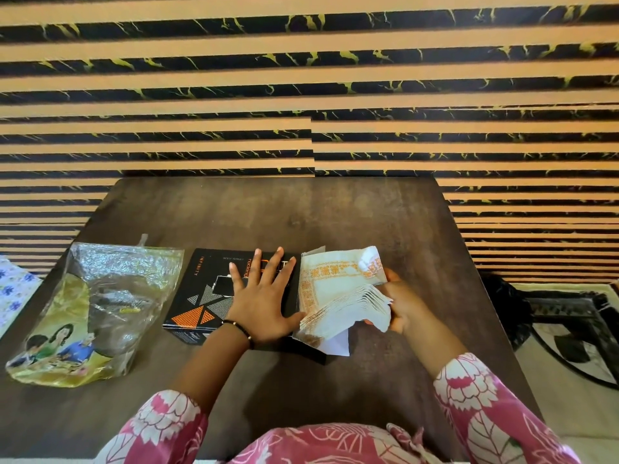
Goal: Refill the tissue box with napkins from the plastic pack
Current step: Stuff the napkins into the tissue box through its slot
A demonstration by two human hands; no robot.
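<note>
A black tissue box (201, 296) with orange and grey triangles lies flat on the dark wooden table (301, 212). My left hand (264, 296) rests flat on its top, fingers spread. At the box's right end, my right hand (398, 306) grips a stack of white napkins (341, 293) with an orange border print. The stack's left edge sits at the box's open end flap. To the left lies the plastic pack (97, 309), clear and yellow with printed figures, crumpled and looking empty.
A striped black-and-tan wall stands right behind the table's far edge. A flowered cloth (13, 289) lies at the far left. To the right of the table sits a black stand (569, 316) on a pale floor.
</note>
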